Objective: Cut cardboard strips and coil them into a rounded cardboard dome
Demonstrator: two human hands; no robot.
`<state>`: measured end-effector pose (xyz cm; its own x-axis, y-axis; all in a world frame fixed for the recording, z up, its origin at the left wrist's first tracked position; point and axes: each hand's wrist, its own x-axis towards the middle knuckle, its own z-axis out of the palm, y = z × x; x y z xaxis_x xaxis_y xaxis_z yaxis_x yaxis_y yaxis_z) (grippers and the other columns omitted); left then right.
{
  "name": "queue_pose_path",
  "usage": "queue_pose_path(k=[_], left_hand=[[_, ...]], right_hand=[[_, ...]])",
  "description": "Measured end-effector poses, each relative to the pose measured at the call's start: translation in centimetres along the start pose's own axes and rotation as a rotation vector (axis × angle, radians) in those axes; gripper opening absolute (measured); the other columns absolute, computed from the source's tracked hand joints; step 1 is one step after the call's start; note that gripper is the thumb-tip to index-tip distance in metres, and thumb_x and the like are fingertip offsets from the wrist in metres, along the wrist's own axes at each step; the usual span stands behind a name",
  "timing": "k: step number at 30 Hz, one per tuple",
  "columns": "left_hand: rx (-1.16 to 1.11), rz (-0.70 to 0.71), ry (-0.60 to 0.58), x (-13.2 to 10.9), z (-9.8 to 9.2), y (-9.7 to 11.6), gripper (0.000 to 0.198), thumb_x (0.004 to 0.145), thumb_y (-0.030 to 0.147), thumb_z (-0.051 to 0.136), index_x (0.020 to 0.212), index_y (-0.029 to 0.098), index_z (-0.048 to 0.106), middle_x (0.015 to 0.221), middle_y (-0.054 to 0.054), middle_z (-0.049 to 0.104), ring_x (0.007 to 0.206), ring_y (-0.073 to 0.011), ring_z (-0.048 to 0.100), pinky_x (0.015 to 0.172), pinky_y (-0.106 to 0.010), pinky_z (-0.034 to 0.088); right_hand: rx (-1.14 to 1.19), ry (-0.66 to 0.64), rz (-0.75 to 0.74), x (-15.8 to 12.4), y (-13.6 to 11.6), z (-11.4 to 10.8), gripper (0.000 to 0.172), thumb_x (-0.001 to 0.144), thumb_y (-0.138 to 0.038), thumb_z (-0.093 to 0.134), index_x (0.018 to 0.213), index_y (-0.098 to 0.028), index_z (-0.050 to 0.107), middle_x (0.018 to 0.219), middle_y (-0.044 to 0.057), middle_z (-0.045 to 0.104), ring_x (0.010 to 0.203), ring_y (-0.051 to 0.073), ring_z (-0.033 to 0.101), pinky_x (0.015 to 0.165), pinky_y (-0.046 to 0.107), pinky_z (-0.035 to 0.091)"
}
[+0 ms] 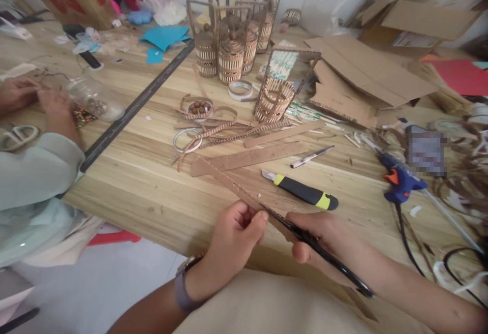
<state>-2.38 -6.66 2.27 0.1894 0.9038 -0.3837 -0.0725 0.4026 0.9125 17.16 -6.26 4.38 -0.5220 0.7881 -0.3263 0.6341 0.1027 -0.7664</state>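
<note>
My left hand [236, 237] is closed, pinching the near end of a long narrow cardboard strip [224, 179] that runs away from me over the wooden table [152, 186]. My right hand [320, 235] is closed around black scissors [316, 247], whose blades meet the strip just right of my left thumb. A large cardboard sheet [274, 303] lies across my lap below both hands.
A black-and-yellow utility knife [305, 191], a thin silver blade [310, 157] and cardboard strips lie ahead. A blue glue gun [400, 179] is at right. Small woven cardboard baskets [232, 49] stand at the back. Another person's hands [34, 100] work at the left.
</note>
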Motion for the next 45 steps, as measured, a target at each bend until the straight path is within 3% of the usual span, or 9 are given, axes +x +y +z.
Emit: queue_pose_path(k=[5,10,15,18,28,45], left_hand=[[-0.004,-0.029,-0.002,0.0,0.2,-0.2,0.031,0.077,0.042,0.062,0.06,0.022,0.045,0.047,0.005,0.047,0.045,-0.0092,0.04,0.046,-0.023,0.031],[-0.019,-0.048,-0.042,-0.1,-0.1,-0.1,0.03,0.078,0.042,0.062,0.062,0.021,0.046,0.049,0.006,0.048,0.046,-0.0089,0.04,0.047,-0.022,0.031],[-0.002,0.01,0.056,0.0,-0.8,0.2,0.028,0.078,0.041,0.06,0.062,0.021,0.047,0.048,0.006,0.047,0.045,-0.0088,0.039,0.046,-0.023,0.03],[-0.007,-0.003,0.033,0.0,-0.7,0.3,0.028,0.077,0.04,0.06,0.06,0.022,0.046,0.047,0.006,0.046,0.044,-0.0088,0.039,0.046,-0.023,0.03],[-0.03,-0.039,0.018,-0.1,-0.3,0.2,0.028,0.075,0.04,0.059,0.059,0.022,0.046,0.046,0.005,0.047,0.043,-0.008,0.038,0.045,-0.022,0.029],[-0.044,-0.062,0.004,-0.1,-0.2,-0.3,0.027,0.076,0.039,0.059,0.061,0.022,0.045,0.046,0.006,0.046,0.044,-0.0081,0.038,0.045,-0.022,0.03]], right_hand=[[0.032,-0.028,-0.008,0.3,-0.3,-0.1,0.063,0.086,-0.079,0.041,0.063,-0.021,0.034,0.057,-0.006,0.03,0.054,0.01,0.028,0.049,0.025,0.022],[0.043,-0.042,-0.005,0.0,0.0,-0.2,0.054,0.092,-0.064,0.048,0.063,-0.021,0.033,0.057,-0.006,0.029,0.054,0.01,0.03,0.049,0.024,0.023],[0.02,-0.082,-0.01,-0.8,0.4,-0.4,0.042,0.092,-0.052,0.055,0.068,-0.021,0.038,0.064,-0.004,0.037,0.059,0.011,0.037,0.052,0.023,0.027],[-0.009,-0.103,-0.003,-0.9,0.0,-0.7,0.04,0.091,-0.05,0.057,0.069,-0.021,0.039,0.064,-0.004,0.041,0.059,0.012,0.04,0.053,0.023,0.029],[-0.008,-0.105,0.018,-0.4,0.1,-0.1,0.048,0.095,-0.06,0.042,0.067,-0.021,0.038,0.06,-0.003,0.04,0.058,0.013,0.038,0.053,0.024,0.028],[-0.067,-0.085,0.008,0.2,0.1,0.1,0.053,0.093,-0.068,0.042,0.069,-0.02,0.048,0.062,-0.003,0.042,0.057,0.013,0.039,0.053,0.024,0.029]])
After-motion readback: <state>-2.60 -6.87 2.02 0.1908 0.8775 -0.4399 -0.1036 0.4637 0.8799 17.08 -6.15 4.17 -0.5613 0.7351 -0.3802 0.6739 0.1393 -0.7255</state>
